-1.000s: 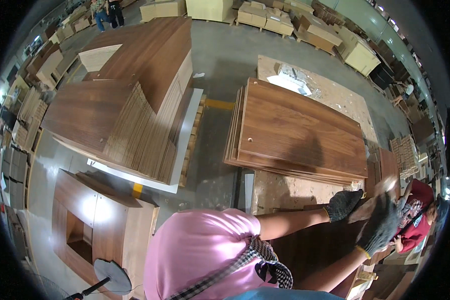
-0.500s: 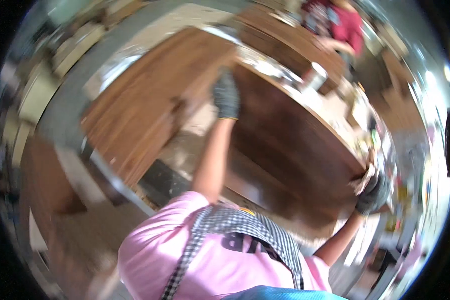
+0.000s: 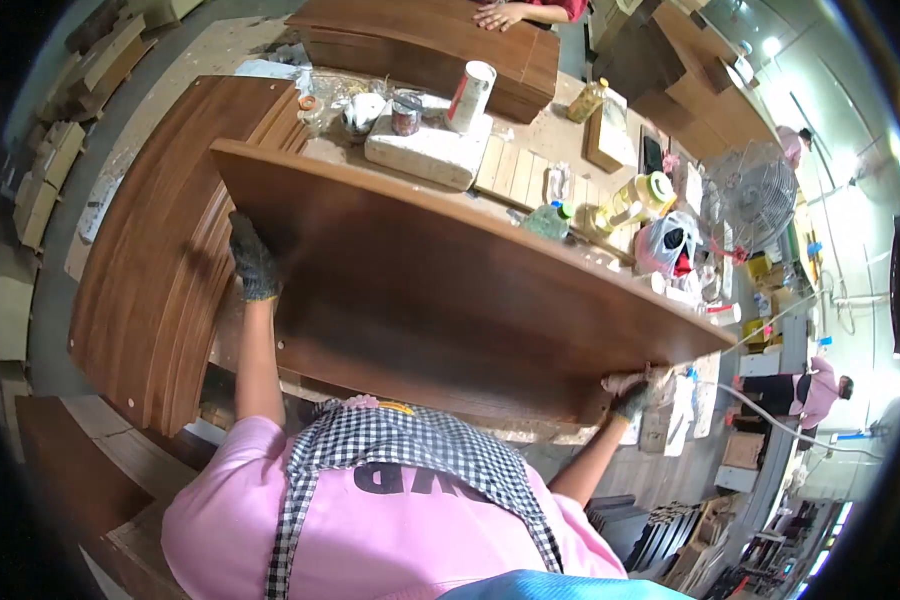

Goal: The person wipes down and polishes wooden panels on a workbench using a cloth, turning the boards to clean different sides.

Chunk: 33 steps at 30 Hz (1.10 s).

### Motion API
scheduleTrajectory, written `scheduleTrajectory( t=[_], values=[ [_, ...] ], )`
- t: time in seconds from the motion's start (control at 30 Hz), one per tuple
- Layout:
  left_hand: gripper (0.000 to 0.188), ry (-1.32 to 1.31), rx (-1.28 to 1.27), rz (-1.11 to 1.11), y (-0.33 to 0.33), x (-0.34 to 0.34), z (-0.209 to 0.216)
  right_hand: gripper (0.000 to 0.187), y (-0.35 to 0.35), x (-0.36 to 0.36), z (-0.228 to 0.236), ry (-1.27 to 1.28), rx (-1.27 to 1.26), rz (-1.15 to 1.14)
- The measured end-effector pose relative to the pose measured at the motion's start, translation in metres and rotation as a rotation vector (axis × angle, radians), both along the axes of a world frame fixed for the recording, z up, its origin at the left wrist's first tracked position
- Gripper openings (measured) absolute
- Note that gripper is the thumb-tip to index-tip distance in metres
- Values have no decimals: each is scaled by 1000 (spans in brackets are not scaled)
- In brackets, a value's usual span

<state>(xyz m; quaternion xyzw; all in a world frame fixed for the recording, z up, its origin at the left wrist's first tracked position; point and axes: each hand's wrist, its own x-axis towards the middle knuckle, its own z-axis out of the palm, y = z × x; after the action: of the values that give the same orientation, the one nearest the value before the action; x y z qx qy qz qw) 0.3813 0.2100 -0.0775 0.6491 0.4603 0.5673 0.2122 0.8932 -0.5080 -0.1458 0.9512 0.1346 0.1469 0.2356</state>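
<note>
The person holds a long, dark-brown wood-veneer panel [image 3: 450, 290] by its two ends, tilted up on its long edge above a cluttered pale wooden workbench [image 3: 530, 165]. The gloved left hand [image 3: 253, 262] is clamped on the panel's left end, fingers wrapped over the edge. The gloved right hand [image 3: 632, 393] grips the lower right corner, fingers curled under it. Both arms are spread wide, so the panel spans the person's full reach.

The step in hand appears to be carrying or turning the panel at the bench. To do it well:

1. Both grips should stay closed on the end edges, not on the veneered face, to avoid marking the finish.
2. The upper long edge runs close to the items on the bench: a white block [image 3: 428, 150], a white cylindrical can [image 3: 470, 95], a small dark jar [image 3: 405, 113] and clear yellow-liquid bottles [image 3: 630, 205]. The panel should clear these as it tilts or lowers.
3. The right-hand corner bears much of the load; that hand should support from below while the left steadies the tilt.
4. A stack of similar brown panels [image 3: 145, 280] lies to the left, just beside the left hand. The held panel's end should not strike it.

Another person's hand [image 3: 505, 14] rests on a further stack of panels [image 3: 430, 40] beyond the bench; the swing should stay well apart from it.
</note>
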Motion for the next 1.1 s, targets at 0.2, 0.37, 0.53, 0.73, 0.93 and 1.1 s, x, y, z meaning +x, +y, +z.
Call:
scheduleTrajectory(
  t=[0.2, 0.37, 0.53, 0.73, 0.93, 1.1],
  values=[
    [67, 54, -509, -133, -19, 70, 113, 31, -56, 70, -9, -20, -436, 279],
    [51, 1579, 193, -39, 17, -31, 17, 35, 80, -70, 122, 355, 928, 116],
    [42, 1023, -235, -374, -16, -25, -6, 46, 30, -82, 119, 558, 936, -56],
    [54, 824, -491, -503, -38, -3, 18, 32, -27, -53, 94, 655, 509, 382],
    [53, 901, -354, -516, -14, -45, -29, 31, -3, -40, 231, 452, 104, 269],
    [46, 1110, -792, -221, -84, 11, 99, 44, -11, -28, 303, -105, 147, 711]
  ],
)
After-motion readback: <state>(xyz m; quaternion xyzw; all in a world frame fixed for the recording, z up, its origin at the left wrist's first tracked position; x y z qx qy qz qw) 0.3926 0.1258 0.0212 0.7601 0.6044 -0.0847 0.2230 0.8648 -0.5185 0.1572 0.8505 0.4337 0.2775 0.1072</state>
